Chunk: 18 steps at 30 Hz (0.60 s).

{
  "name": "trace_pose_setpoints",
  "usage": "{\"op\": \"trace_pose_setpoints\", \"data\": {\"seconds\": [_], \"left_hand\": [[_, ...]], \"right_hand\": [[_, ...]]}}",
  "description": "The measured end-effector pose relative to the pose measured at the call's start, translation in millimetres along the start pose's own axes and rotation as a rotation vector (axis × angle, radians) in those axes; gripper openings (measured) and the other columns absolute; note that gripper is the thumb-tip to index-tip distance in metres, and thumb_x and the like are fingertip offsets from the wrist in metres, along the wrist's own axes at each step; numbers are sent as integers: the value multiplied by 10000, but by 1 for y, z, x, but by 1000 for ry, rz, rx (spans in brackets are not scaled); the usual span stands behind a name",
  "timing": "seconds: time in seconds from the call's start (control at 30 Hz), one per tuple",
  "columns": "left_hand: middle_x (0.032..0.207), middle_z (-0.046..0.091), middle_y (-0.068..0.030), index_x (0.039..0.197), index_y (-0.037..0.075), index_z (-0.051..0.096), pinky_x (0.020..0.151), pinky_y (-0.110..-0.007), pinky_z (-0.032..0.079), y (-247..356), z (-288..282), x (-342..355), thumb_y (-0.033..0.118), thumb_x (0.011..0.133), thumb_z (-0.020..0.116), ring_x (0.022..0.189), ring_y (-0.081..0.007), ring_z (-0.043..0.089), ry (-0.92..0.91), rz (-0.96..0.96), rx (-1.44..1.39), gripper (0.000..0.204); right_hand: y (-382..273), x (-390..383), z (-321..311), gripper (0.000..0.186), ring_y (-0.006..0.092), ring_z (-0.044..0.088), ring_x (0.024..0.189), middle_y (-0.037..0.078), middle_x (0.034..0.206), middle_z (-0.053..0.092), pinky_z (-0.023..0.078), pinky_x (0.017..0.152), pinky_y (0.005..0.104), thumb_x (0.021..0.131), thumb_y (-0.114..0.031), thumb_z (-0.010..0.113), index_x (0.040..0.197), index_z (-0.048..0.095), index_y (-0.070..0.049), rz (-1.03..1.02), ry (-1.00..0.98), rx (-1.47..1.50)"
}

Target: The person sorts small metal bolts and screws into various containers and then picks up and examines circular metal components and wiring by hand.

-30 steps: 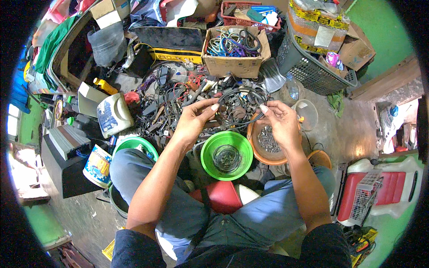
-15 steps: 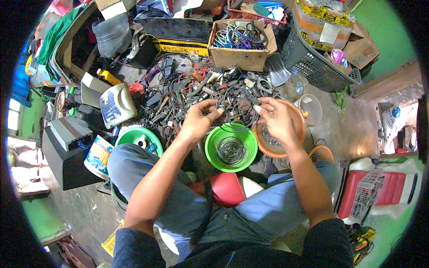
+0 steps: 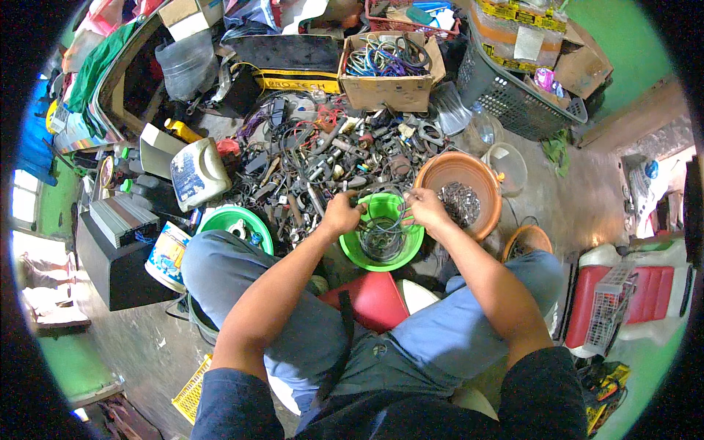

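Note:
My left hand (image 3: pixel 343 213) and my right hand (image 3: pixel 427 208) are at the far rim of a bright green basin (image 3: pixel 416 248), fingers pinched. A thin dark cable (image 3: pixel 400 218) hangs in loops between them, gripped by both hands and dipping into the basin. More coiled dark wire (image 3: pixel 380 243) lies in the bottom of the basin. Just right of it is an orange-brown plastic pot (image 3: pixel 438 167) with many small metal pieces (image 3: pixel 460 202) inside. Beyond my hands spreads a heap of mixed metal and plastic parts (image 3: pixel 345 152).
A cardboard box (image 3: pixel 389 95) of cables stands behind the heap, beside a grey perforated basket (image 3: pixel 506 99). At my left are another green basin (image 3: pixel 265 229), a white jug (image 3: pixel 199 174) and a black box (image 3: pixel 121 268). A clear tub (image 3: pixel 511 165) is at the right.
Both hands have come nearer to me and closer together, lowering the cable loops from above the heap into the green basin. The pot's metal pieces show more fully.

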<state>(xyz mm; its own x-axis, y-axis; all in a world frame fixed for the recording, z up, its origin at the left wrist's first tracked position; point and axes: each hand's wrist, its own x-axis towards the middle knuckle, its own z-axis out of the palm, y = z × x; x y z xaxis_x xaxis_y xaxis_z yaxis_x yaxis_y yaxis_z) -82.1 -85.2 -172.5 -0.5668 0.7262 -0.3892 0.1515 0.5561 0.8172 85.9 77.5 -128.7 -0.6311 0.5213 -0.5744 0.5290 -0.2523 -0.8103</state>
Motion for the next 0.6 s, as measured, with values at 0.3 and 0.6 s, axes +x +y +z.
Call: {"op": "trace_pose_setpoints", "data": {"seconds": [0.3,0.6], "left_hand": [[1166,692,-248,1318,91,630,969,-492,533,4,17,-26,382,857,720,1107,-377,675,-205,-69,558,553],[1130,699,-209,1197,102,654,894,-501,566,88,-7,-18,440,885,677,1035,-378,700,-209,138,924,460]], "right_hand": [[61,-11,-13,328,385,713,935,260,984,723,527,899,486,907,-274,687,1110,736,-21,-246,161,-634],[-52,-5,-72,278,416,697,930,268,948,706,532,859,516,914,-198,671,1105,695,3,-508,168,-771]]}}
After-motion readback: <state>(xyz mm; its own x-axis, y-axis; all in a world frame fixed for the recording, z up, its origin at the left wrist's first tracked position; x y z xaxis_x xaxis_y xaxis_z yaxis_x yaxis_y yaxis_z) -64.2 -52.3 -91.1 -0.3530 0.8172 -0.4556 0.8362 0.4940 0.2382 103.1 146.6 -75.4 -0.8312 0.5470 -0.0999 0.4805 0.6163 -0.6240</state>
